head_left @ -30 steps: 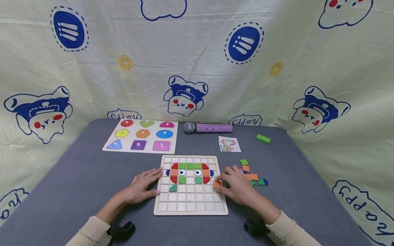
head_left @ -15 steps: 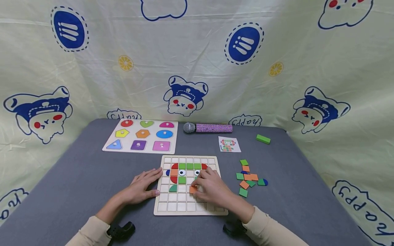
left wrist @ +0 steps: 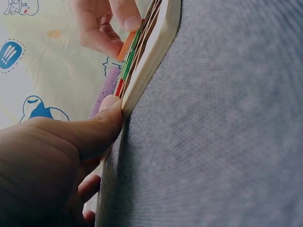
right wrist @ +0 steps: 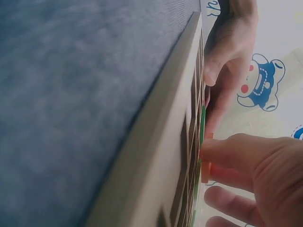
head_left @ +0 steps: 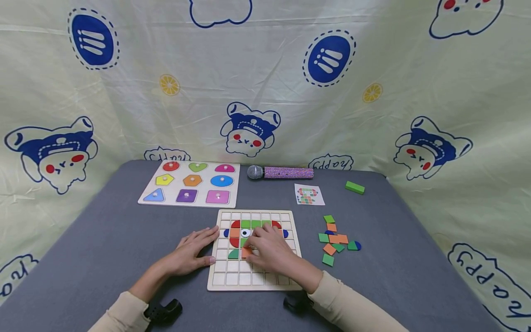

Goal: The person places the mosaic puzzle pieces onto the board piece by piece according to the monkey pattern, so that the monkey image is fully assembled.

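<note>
My right hand [head_left: 271, 249] pinches an orange square tile [head_left: 246, 253] between thumb and fingers over the wooden grid board [head_left: 215, 281]. In the right wrist view the orange tile [right wrist: 205, 171] stands tilted at the grid's surface. Just left of it lies a green quarter-round tile [head_left: 233, 254]. My left hand [head_left: 188, 251] rests against the board's left edge, fingers extended; the left wrist view shows its thumb [left wrist: 106, 116] touching the rim. Red, green, orange and blue tiles with a round eye tile [head_left: 245, 233] fill upper cells; the right hand covers some of these.
Loose green, orange and blue tiles [head_left: 329, 239] lie right of the board. Behind are a printed pattern card [head_left: 315, 196], a green block [head_left: 355, 187], a glittery purple microphone [head_left: 288, 173] and a shape puzzle board [head_left: 199, 205]. A patterned cloth [head_left: 265, 60] hangs behind the grey table.
My right hand has carried the orange tile leftward from the board's right edge to the cell beside the green quarter-round tile. The left hand has stayed still.
</note>
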Action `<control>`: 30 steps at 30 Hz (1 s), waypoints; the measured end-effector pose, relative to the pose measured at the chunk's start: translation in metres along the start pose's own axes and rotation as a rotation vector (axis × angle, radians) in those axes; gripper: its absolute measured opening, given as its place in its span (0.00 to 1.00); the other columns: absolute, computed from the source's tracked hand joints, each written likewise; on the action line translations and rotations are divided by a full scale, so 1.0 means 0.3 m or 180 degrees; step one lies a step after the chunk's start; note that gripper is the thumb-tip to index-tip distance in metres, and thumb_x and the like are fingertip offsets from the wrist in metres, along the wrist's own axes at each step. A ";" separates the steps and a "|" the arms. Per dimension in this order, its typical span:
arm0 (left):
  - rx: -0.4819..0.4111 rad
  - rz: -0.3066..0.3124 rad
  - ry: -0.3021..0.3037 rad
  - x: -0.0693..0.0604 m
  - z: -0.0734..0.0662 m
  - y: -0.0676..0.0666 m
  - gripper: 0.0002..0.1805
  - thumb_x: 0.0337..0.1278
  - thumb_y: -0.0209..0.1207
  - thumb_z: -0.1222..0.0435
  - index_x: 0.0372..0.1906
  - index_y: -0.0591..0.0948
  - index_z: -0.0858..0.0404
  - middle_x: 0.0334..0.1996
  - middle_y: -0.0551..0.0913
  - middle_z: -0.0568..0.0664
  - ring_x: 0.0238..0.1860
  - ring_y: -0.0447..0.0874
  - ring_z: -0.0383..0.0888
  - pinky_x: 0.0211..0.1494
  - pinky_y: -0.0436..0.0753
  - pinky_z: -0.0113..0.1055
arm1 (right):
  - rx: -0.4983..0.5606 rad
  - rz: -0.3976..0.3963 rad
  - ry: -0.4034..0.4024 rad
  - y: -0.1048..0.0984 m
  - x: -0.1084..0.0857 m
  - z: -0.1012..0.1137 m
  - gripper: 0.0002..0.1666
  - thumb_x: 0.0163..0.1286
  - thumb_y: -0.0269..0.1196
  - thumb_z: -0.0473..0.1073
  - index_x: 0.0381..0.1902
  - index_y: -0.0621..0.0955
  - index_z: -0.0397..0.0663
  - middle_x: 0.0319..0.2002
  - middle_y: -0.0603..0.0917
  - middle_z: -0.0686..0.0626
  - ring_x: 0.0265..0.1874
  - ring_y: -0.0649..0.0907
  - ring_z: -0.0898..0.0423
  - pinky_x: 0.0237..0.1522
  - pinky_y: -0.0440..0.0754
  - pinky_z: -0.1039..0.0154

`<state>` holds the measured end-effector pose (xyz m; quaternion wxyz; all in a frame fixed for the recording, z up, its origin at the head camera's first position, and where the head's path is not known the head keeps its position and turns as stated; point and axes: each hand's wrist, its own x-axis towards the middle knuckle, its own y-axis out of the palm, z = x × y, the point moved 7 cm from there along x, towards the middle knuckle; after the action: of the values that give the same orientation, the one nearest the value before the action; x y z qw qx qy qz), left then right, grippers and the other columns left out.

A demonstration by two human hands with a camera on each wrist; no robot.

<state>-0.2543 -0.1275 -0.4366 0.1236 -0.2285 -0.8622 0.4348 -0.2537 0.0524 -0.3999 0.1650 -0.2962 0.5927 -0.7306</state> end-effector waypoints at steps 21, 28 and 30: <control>0.0008 -0.0018 0.0041 -0.001 -0.002 0.000 0.38 0.59 0.59 0.53 0.71 0.61 0.63 0.73 0.57 0.56 0.73 0.51 0.62 0.67 0.47 0.66 | 0.0055 0.0125 0.0061 0.012 0.010 -0.002 0.11 0.54 0.69 0.49 0.37 0.86 0.60 0.37 0.79 0.58 0.37 0.68 0.60 0.41 0.66 0.65; -0.0003 -0.0022 0.0050 -0.001 0.000 0.002 0.38 0.59 0.59 0.54 0.71 0.60 0.63 0.73 0.57 0.56 0.73 0.50 0.62 0.67 0.47 0.66 | 0.0100 -0.0089 0.0083 -0.036 -0.019 -0.039 0.12 0.54 0.70 0.50 0.37 0.86 0.57 0.34 0.78 0.56 0.37 0.69 0.58 0.43 0.67 0.59; -0.0005 -0.0031 0.0056 -0.001 -0.001 0.002 0.38 0.59 0.59 0.54 0.71 0.60 0.63 0.73 0.57 0.56 0.73 0.51 0.62 0.67 0.47 0.67 | 0.0117 -0.0159 0.0129 -0.057 -0.034 -0.067 0.13 0.53 0.71 0.50 0.37 0.87 0.56 0.33 0.78 0.56 0.36 0.68 0.58 0.42 0.66 0.59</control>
<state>-0.2537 -0.1272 -0.4370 0.1331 -0.2282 -0.8625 0.4316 -0.2565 0.0780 -0.3881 0.1400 -0.2930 0.5749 -0.7511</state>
